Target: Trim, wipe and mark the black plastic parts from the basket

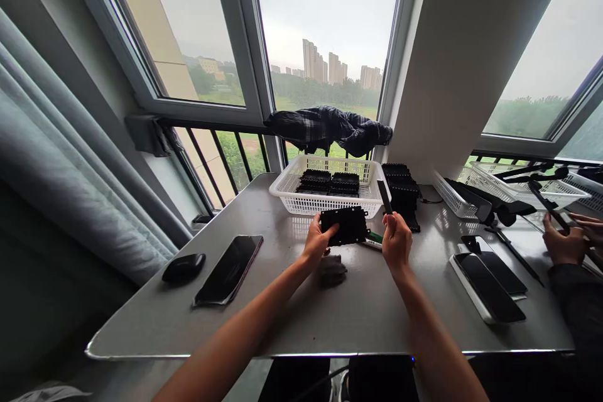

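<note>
A black plastic part (pixel 347 225) is gripped by the left hand (pixel 316 240); a thin black strip (pixel 385 196) is pinched upright by the right hand (pixel 396 240). Just beyond, a white basket (pixel 308 203) is filled with stacked black parts (pixel 330 182). Bare table (pixel 301 320) lies nearer.

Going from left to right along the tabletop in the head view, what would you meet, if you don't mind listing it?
Black case → phone → left hand holding a black part → right hand holding a thin black strip → two stacked phones → a co-worker's hand.

Overcast daylight enters through the tall glass windows (pixel 325 25), backlighting the scene. The grey matte tabletop (pixel 292 301) shows soft glare. Edges bend from wide-angle distortion.
</note>
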Available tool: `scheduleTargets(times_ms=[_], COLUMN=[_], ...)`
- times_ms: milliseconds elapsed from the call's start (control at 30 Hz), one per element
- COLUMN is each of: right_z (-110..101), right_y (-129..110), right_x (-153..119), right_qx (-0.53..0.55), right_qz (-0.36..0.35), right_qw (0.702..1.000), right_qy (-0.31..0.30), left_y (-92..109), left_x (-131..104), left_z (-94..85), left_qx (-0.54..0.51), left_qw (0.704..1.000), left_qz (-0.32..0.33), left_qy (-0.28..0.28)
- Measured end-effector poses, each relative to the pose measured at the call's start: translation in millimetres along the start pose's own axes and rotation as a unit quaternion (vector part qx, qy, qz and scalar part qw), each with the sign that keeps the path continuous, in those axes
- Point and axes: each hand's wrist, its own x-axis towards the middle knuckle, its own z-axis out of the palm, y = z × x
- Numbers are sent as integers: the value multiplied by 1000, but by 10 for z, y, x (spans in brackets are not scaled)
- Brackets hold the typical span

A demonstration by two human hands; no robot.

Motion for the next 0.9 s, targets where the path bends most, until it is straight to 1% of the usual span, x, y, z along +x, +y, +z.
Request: scheduleTargets(times_ms=[67,167,367,500,600,800,900], right_z=[-24,-36,32,95,112,40,42], right_y=[-9,-34,-63,-76,-54,68,63], right_x=[13,9,-47,-102,-106,-2,-9], right_qx=[-6,-13,-22,-47,-52,-59,-48], right_qz=[4,9,-28,-43,-41,6,7], right_qw=[1000,998,985,979,980,993,995], right_qy=[-21,-69,-168,-196,-188,-102,-85], left_y=[-9,-6,16,36,64,129,126], left_x=[5,-3,-15,-45,-76,-50,-24], left_z=[-5,7,21,26,39,22,-6], left_qx=[22,46,69,115,146,101,105], left_qw=[999,997,995,988,982,988,987], left_qz=[27,56,71,98,116,100,106], left_qy=[15,16,20,17,15,61,64])
